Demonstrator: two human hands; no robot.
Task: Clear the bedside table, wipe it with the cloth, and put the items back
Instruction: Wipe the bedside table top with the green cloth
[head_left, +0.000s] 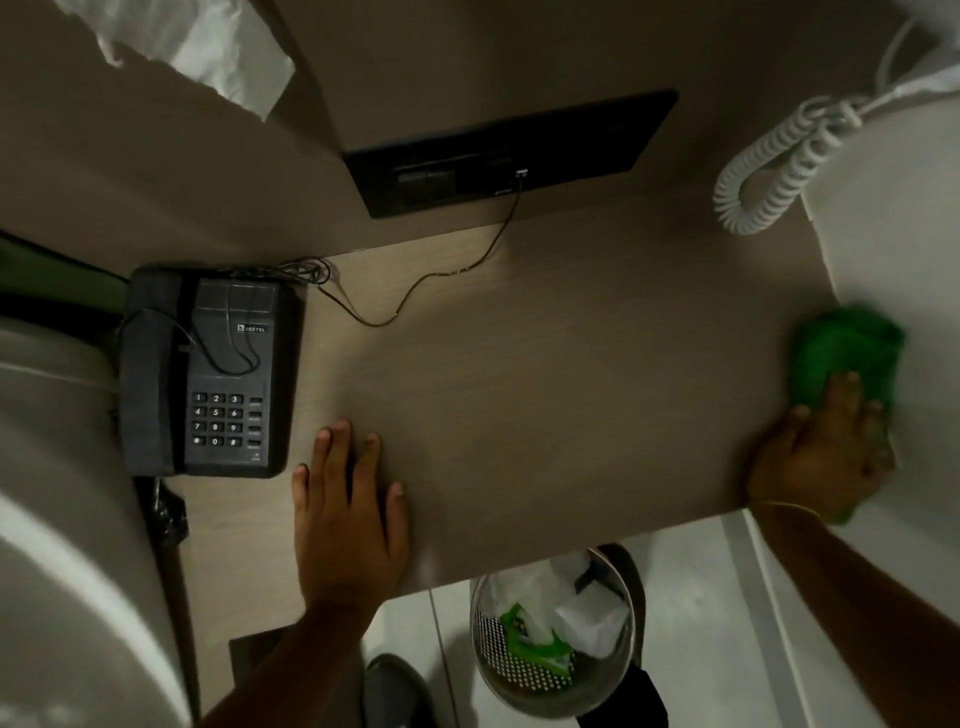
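You are pressing your right hand (818, 457) down on the green cloth (847, 358) at the far right edge of the bedside table (545, 374), fingers spread flat over it rather than curled around it; the cloth is blurred and is overhanging the table's right edge. Your left hand (345, 514) is lying open and flat on the table near its front edge, holding nothing, just right of the dark telephone (208, 371). The telephone is sitting at the table's left end, its thin cable (415, 291) trailing across the back of the table up to the wall panel (509, 156). A white coiled cord (769, 171) is hanging above the table's back right corner. A mesh wastebasket (550, 639) is standing on the floor below the table's front edge.
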